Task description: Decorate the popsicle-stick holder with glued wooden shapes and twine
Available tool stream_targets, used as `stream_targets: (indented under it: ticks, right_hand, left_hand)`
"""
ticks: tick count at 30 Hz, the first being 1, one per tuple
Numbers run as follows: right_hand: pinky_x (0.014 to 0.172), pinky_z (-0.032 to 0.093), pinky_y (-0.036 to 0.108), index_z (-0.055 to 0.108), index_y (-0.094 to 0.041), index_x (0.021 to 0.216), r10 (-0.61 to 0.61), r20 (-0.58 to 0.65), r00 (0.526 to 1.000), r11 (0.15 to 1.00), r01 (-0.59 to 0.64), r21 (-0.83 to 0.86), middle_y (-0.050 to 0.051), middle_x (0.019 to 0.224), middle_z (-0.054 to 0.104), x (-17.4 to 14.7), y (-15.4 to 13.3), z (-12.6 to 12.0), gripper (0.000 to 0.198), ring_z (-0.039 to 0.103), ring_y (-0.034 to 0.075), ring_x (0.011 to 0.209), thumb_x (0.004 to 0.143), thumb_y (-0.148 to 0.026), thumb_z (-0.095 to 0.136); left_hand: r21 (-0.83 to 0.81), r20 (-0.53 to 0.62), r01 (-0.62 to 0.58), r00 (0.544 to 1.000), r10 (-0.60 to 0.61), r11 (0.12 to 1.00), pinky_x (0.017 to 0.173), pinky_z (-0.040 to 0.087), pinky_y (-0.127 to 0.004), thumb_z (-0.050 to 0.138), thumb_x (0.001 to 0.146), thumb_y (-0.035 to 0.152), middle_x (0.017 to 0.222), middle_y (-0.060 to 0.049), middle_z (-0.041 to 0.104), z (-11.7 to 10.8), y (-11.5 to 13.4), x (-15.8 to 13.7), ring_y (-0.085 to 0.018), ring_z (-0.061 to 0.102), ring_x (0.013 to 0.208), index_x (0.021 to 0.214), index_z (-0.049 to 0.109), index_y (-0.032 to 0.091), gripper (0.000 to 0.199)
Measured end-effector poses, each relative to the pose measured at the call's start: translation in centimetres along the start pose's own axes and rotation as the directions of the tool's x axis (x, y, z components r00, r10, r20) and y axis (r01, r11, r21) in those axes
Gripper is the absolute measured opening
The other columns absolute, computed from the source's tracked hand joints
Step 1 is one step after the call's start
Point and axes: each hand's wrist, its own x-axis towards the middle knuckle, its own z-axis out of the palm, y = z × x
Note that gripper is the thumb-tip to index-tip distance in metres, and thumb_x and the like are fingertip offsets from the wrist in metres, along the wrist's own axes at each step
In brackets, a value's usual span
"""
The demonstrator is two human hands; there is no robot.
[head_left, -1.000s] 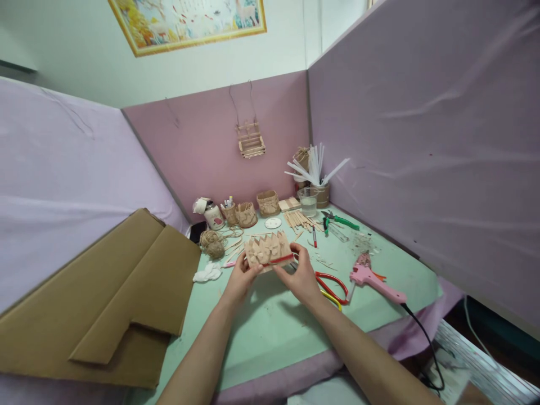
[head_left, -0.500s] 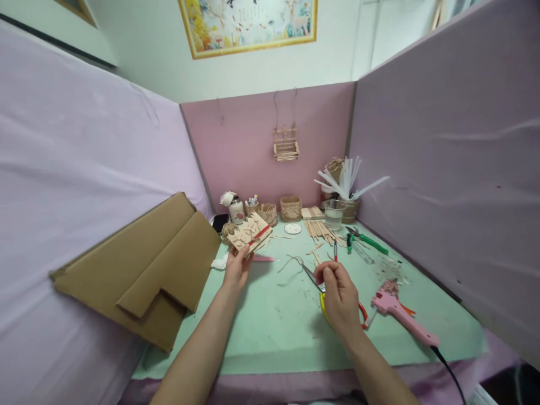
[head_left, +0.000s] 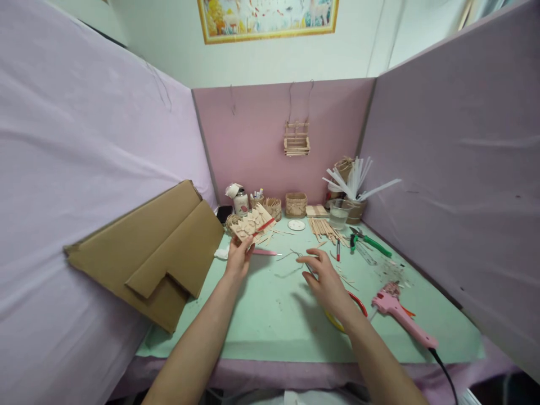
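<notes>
A green table sits boxed in by pink partition walls, cardboard leaning against the left one. The left hand pinches a stick panel by its lower edge, lifted off the table and tilted, most likely so its face can be looked over; one red band crosses it. The right hand hovers flat and open just above the table, fingers spread, gripping nothing. It covers the blades of the scissors, whose red and yellow loops peek out behind the wrist, so the scissors lie loose on the table.

Count them off: one pink glue gun at the right with its cord running off the edge, kept within reach of the right hand. One green-handled cutter beyond it. One red pen beside a heap of loose sticks. One clear cup, and two woven baskets along the back wall, clear of the work area.
</notes>
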Motion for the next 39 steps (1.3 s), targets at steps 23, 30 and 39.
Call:
stream_targets:
  ticks: [23,30,39]
  right_hand:
    - [0.096,0.04,0.03,0.062,-0.019,0.113,-0.463,0.69,0.557,0.853,0.49,0.178,0.009,0.113,0.065,-1.9,-7.6,6.0,0.029,0.056,0.021,0.11,0.084,-0.021,0.06]
    - [0.072,0.043,0.026,0.063,-0.018,0.117,-0.111,0.697,0.708,0.965,0.243,-0.094,0.007,0.093,0.072,-0.2,-6.0,5.5,0.038,0.065,0.02,0.089,0.084,-0.011,0.045]
    - [0.063,0.037,0.028,0.065,-0.02,0.097,0.226,0.474,0.851,0.866,0.048,-0.498,0.01,0.09,0.071,-0.5,-3.9,6.3,0.026,0.066,0.024,0.084,0.092,-0.028,0.042]
  left_hand:
    - [0.038,-0.191,-0.635,0.753,0.63,0.771,0.11,0.036,-0.035,0.077,0.069,0.027,0.144,-0.01,0.043,-0.1,2.8,0.1,-0.02,0.044,0.132,0.128,0.038,0.026,0.07]
    - [-0.125,-0.143,-0.418,0.905,0.401,0.9,0.104,0.045,-0.036,0.076,0.066,0.013,0.135,-0.008,0.053,0.8,2.3,-0.5,-0.021,0.051,0.125,0.113,0.049,0.023,0.055]
    - [-0.172,-0.152,-0.404,0.912,0.381,0.899,0.1,0.047,-0.027,0.072,0.071,0.013,0.126,-0.001,0.061,0.2,2.9,-0.1,-0.015,0.057,0.119,0.108,0.056,0.027,0.043]
